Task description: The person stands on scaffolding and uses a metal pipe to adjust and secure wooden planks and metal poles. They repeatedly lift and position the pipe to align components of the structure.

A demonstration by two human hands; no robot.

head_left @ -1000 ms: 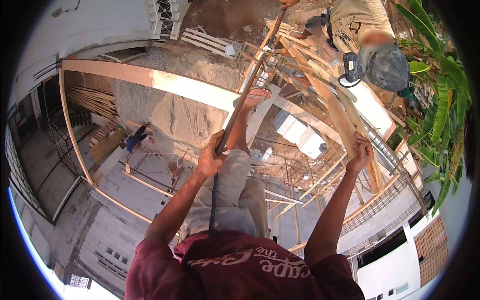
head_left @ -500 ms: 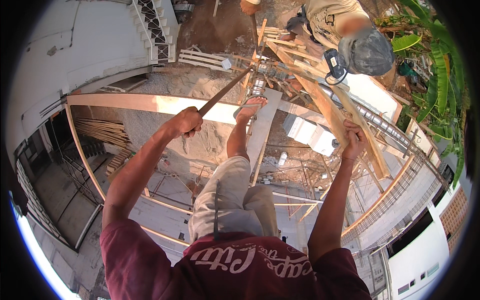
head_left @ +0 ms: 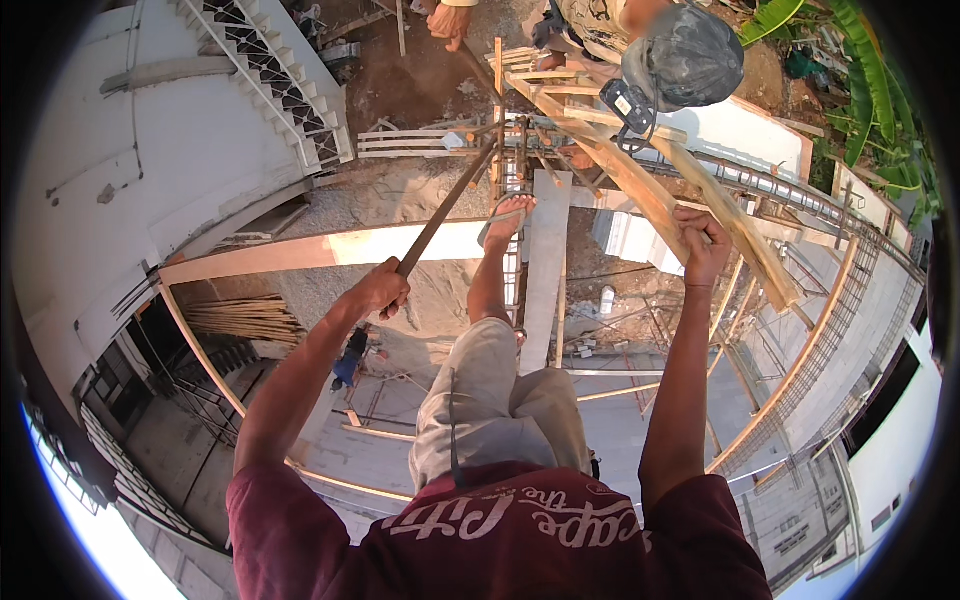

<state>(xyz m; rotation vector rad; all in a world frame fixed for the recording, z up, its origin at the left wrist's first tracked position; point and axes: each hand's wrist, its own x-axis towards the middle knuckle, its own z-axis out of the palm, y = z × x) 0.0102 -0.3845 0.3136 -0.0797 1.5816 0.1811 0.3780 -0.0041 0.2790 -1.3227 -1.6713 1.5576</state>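
Note:
My left hand (head_left: 380, 288) is closed round the near end of a long dark bar (head_left: 447, 207). The bar slants up and away to a bundle of reinforcing steel (head_left: 518, 150) at the centre. My right hand (head_left: 703, 246) is closed at the near end of a long wooden plank (head_left: 625, 178), its fingers against the edge. A second plank (head_left: 735, 222) lies just right of that hand. My sandalled foot (head_left: 508, 218) rests on the narrow steel and timber beam, beside a flat grey board (head_left: 545, 270).
Across from me, a co-worker in a dark cap (head_left: 685, 58) grips another dark bar (head_left: 478, 68) with one hand (head_left: 452, 24). A wide formwork board (head_left: 330, 246) runs left. Far below lie stacked poles (head_left: 245, 318) and another person (head_left: 350, 358). A steel cage (head_left: 800, 190) runs right.
My view has shifted, so the scene sits differently in the picture. Both hands keep their holds on the bar and the plank. The person below on the left has come into sight.

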